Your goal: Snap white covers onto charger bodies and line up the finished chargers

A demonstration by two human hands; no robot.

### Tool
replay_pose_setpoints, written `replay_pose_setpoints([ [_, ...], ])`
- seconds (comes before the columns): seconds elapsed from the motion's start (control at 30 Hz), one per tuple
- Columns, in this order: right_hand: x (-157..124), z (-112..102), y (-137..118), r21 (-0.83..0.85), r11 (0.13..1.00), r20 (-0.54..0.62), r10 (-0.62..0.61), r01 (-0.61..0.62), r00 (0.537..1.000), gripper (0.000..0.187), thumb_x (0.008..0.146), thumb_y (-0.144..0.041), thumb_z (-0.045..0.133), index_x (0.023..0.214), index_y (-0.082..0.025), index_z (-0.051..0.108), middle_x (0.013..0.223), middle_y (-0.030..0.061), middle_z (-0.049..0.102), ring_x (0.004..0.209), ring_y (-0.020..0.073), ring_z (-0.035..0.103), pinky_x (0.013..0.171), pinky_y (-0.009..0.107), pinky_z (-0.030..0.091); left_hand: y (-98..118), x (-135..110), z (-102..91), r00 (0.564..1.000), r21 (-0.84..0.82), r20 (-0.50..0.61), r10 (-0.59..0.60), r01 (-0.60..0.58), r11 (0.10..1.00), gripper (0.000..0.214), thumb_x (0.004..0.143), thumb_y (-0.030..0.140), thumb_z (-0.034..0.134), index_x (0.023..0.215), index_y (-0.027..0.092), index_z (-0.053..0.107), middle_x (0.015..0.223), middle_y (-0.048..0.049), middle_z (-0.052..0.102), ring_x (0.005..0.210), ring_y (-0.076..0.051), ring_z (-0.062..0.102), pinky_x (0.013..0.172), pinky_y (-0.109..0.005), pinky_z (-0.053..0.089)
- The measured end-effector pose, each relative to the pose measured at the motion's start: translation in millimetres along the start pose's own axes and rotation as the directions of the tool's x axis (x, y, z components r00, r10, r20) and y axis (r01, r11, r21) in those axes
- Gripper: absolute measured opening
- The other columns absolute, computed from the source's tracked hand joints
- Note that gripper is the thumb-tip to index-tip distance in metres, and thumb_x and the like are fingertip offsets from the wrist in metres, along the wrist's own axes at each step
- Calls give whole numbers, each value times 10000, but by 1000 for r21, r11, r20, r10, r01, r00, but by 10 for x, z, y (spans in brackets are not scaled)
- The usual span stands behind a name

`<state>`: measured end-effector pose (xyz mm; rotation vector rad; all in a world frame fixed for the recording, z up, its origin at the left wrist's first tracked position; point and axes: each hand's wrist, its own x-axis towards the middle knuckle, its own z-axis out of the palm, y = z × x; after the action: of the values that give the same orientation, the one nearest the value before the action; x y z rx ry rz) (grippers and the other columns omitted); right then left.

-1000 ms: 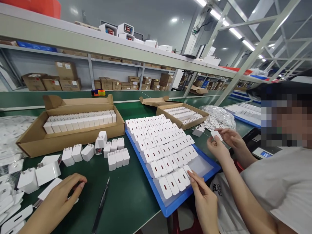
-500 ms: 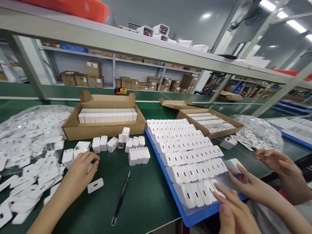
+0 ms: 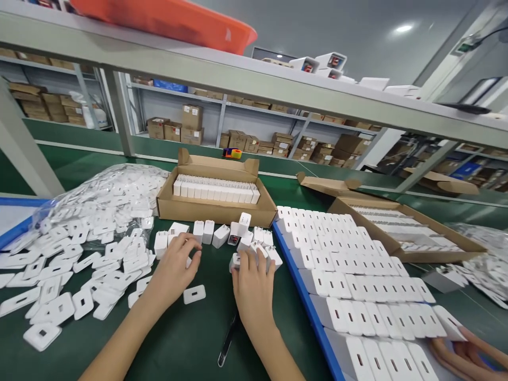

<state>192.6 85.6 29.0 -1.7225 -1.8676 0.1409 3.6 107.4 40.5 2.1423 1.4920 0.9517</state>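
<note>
My left hand (image 3: 177, 272) is curled at the left end of a line of white charger blocks (image 3: 208, 232). A small white charger block (image 3: 188, 262) shows between its thumb and fingers. My right hand (image 3: 254, 288) reaches over a small cluster of charger blocks (image 3: 273, 256), thumb on the left side and fingers across the top; its grip is partly hidden. A loose white slotted plate (image 3: 194, 294) lies between my hands. Black tweezers (image 3: 227, 344) lie on the green table, partly under my right forearm.
White slotted plates (image 3: 83, 301) spill from a clear bag on the left. A cardboard box (image 3: 214, 209) of white blocks stands behind. To the right, a blue tray (image 3: 305, 301) bears rows of chargers, with another person's hand (image 3: 464, 352) at its far side. A shelf beam (image 3: 222, 69) crosses above.
My right hand has moved left from the tray to the cluster of charger blocks. My left hand stays by the blocks. The view has turned right.
</note>
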Motion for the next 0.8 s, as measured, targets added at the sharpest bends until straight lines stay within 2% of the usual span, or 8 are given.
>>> replay_pose_setpoints([
  [0.1, -4, -47, -35, 183, 983, 56, 6, -17, 998, 306, 882, -215, 441, 1111, -108, 613, 1130, 204, 616, 1180, 399, 498, 1043, 656, 278, 28, -40, 44, 996, -21, 81, 41, -39, 999, 167, 921, 252, 428, 1043, 204, 530, 1241, -130, 491, 1212, -314, 469, 941, -473, 471],
  [0.2, 73, -99, -111, 411, 905, 157, 45, -107, 987, 416, 891, -380, 469, 1229, -143, 520, 1017, 148, 638, 939, 306, 615, 790, 489, 526, 54, -84, 51, 981, -38, 174, 80, -74, 997, 522, 837, 232, 600, 1326, 282, 424, 1464, -118, 332, 1370, -361, 299, 1019, -561, 415],
  [0.27, 138, -127, -191, 546, 817, 261, 43, -184, 964, 485, 902, -475, 449, 1261, -152, 483, 882, 94, 650, 766, 234, 638, 623, 362, 552, 81, -93, 31, 968, -91, 220, 120, -102, 991, 685, 823, 233, 642, 1416, 366, 325, 1546, -75, 231, 1421, -366, 184, 1034, -584, 396],
  [0.43, 226, -96, -330, 684, 670, 383, 6, -288, 924, 535, 971, -534, 218, 1146, -154, 552, 843, 69, 634, 717, 174, 629, 594, 282, 531, 150, -51, -35, 967, -349, 56, 247, -213, 912, 428, 879, 187, 588, 1283, 313, 526, 1365, -45, 537, 1290, -260, 404, 1050, -425, 411],
  [0.53, 159, -3, -327, 657, 709, 379, -16, -257, 925, 546, 987, -424, 142, 1023, -142, 609, 754, 62, 602, 658, 181, 588, 602, 319, 511, 183, -34, -56, 986, -468, -31, 162, -157, 870, 267, 866, 207, 603, 1129, 251, 618, 1180, -52, 650, 1121, -240, 556, 953, -360, 465],
  [0.63, -20, 105, -355, 533, 838, 382, -113, -119, 917, 191, 867, -246, 512, 914, -160, 677, 899, 97, 644, 880, 277, 578, 797, 438, 474, 206, -30, -63, 999, -586, -43, -18, -11, 811, 234, 853, 206, 588, 1085, 224, 606, 1048, -35, 679, 979, -213, 628, 868, -311, 487],
  [0.73, -209, 188, -422, 281, 956, 413, -204, 89, 888, 270, 738, -29, 581, 957, -149, 684, 1110, 151, 618, 1032, 371, 524, 848, 532, 427, 204, -30, -60, 993, -664, -62, -101, 35, 747, 234, 852, 240, 590, 1085, 219, 580, 1060, -37, 667, 987, -209, 620, 866, -293, 478],
  [0.8, -256, 193, -430, 214, 967, 427, -221, 140, 877, 238, 727, 11, 569, 879, -141, 669, 1008, 131, 640, 954, 336, 569, 777, 463, 472, 190, -37, -54, 993, -717, -62, -95, 22, 697, 247, 866, 274, 587, 1105, 219, 560, 1093, -45, 651, 1022, -207, 604, 883, -284, 467],
])
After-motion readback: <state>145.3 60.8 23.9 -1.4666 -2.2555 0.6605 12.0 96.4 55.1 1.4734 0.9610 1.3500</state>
